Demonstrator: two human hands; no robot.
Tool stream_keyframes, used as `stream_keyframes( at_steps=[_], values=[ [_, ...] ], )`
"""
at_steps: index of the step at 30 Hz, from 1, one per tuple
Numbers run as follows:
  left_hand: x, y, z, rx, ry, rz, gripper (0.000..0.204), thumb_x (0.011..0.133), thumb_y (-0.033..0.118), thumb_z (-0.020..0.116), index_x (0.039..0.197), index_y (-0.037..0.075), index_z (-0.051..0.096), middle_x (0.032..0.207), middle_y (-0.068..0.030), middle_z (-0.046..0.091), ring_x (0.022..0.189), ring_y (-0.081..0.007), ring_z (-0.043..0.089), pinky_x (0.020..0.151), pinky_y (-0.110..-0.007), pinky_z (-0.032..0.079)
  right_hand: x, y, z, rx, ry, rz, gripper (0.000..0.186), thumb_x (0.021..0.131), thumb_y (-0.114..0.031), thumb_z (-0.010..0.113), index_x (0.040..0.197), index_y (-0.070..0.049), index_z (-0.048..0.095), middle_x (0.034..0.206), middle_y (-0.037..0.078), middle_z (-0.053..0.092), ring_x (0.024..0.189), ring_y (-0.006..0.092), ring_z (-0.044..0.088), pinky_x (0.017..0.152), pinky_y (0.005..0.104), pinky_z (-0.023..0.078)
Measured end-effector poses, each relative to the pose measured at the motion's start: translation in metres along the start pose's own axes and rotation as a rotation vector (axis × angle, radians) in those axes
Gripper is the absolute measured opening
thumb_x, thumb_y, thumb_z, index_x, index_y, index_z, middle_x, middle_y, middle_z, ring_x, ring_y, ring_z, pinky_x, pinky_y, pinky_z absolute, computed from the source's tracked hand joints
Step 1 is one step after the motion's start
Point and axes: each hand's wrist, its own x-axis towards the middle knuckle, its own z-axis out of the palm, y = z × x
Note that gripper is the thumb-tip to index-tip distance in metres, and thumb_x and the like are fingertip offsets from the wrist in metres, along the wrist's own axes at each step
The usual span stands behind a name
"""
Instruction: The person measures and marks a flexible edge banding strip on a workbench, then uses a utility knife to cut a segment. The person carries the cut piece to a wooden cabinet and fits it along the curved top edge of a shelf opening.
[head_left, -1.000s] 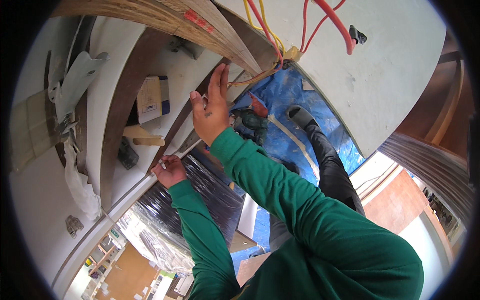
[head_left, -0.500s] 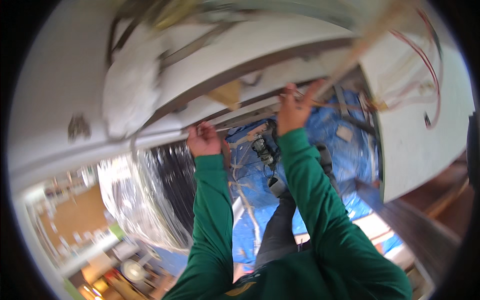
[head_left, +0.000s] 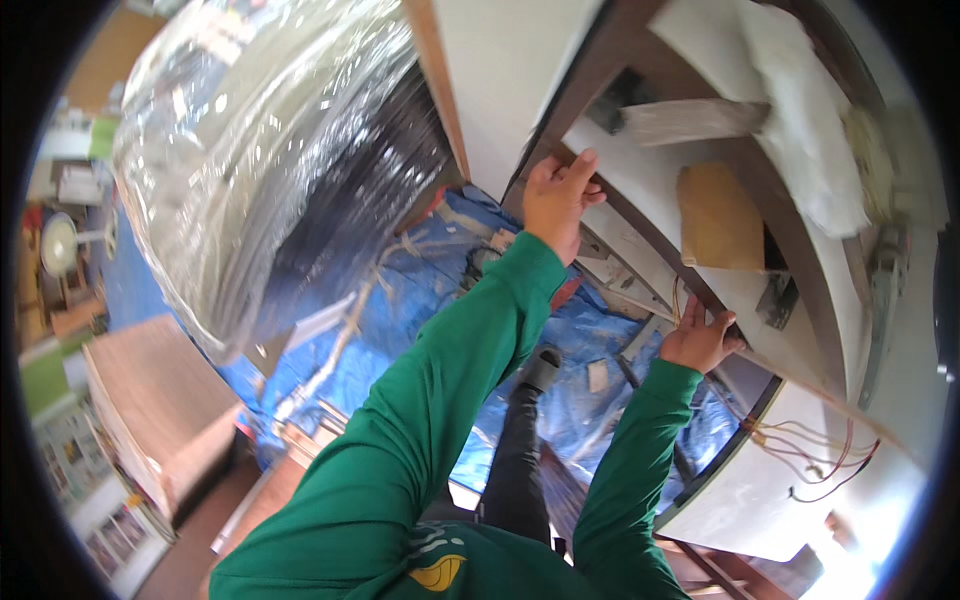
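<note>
A dark brown wooden strip [head_left: 645,235] slants along the edge of a white panelled recess, from upper left to lower right. My left hand [head_left: 556,208] is at its upper part, fingers curled in at the edge and thumb raised. Lower down, my right hand [head_left: 698,340] grips the same strip, its fingertips partly behind it. Both arms reach out in green sleeves. Inside the recess, a tan wooden block [head_left: 718,218] sits beside the strip.
A bulky object in clear plastic wrap [head_left: 290,150] stands at left. Blue sheeting [head_left: 420,300] with debris covers the floor. A wooden box [head_left: 160,390] is at lower left. Loose wires [head_left: 825,455] hang at right. White padding [head_left: 800,110] is at upper right.
My view has swung round, so the wrapped object is now higher and the recess lies to the right. My hands now sit along a slanting strip, the right one lower than the left.
</note>
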Motion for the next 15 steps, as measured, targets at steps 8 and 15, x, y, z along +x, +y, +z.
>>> stream_keyframes(
  at_steps=[8,15],
  values=[
    [-0.0054,0.0044,0.0059,0.040,0.107,0.024,0.037,0.089,0.030,0.081,0.096,0.001,0.059,0.087,-0.0049,0.063,0.072,-0.0129,0.063,0.068,-0.030,0.058,0.0043,-0.0024,0.0008,-0.109,0.001,-0.042,0.088,0.102,-0.022,0.063,0.159,-0.022,-0.004,0.152,0.019,0.034,0.115,0.0434,0.058,0.099,0.0540,0.057],
    [-0.0057,0.0053,0.0069,0.034,0.124,0.028,0.037,0.088,0.029,0.081,0.097,0.000,0.059,0.088,-0.0063,0.066,0.072,-0.0134,0.064,0.068,-0.029,0.057,0.0020,-0.0033,0.0037,-0.126,0.019,-0.043,0.087,0.104,-0.019,0.059,0.160,-0.020,-0.007,0.153,0.021,0.033,0.114,0.0448,0.059,0.097,0.0554,0.059]
  ],
)
